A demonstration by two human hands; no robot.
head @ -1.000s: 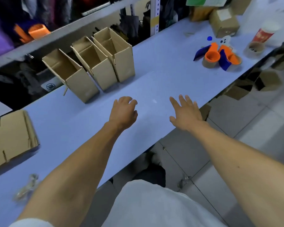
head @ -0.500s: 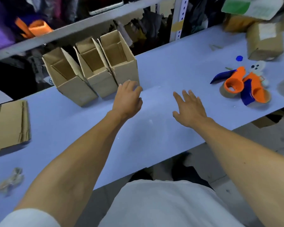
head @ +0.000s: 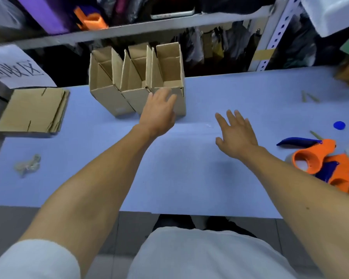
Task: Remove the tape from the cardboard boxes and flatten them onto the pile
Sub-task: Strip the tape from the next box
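1. Three open cardboard boxes stand in a row at the far side of the blue tabletop (head: 189, 178), a bit left of the middle. They touch each other side by side.
2. The right box (head: 170, 77) is upright with its top flaps open. The middle box (head: 136, 85) and the left box (head: 105, 87) lean a little.
3. The left hand (head: 158, 112) is at the near face of the right box. Its fingers are spread a bit and seem to touch the cardboard, but it is not wrapped around the box. I cannot tell for sure that it is pressing on it.
4. The right hand (head: 235, 133) is wide open, palm down, with its fingers spread. It holds nothing and is over the bare tabletop, to the right of the boxes and apart from them.
5. A pile of flat cardboard (head: 33, 110) lies on the far left of the tabletop, apart from the boxes.
6. A small crumpled ball of tape (head: 27, 165) lies on the near left of the tabletop.
7. Two orange and blue tape dispensers (head: 318, 160) lie at the right edge, near the right arm.
8. A small blue cap (head: 339, 125) lies just past the dispensers.
9. A white paper with dark writing (head: 14, 67) sits at the far left, behind the flat pile.
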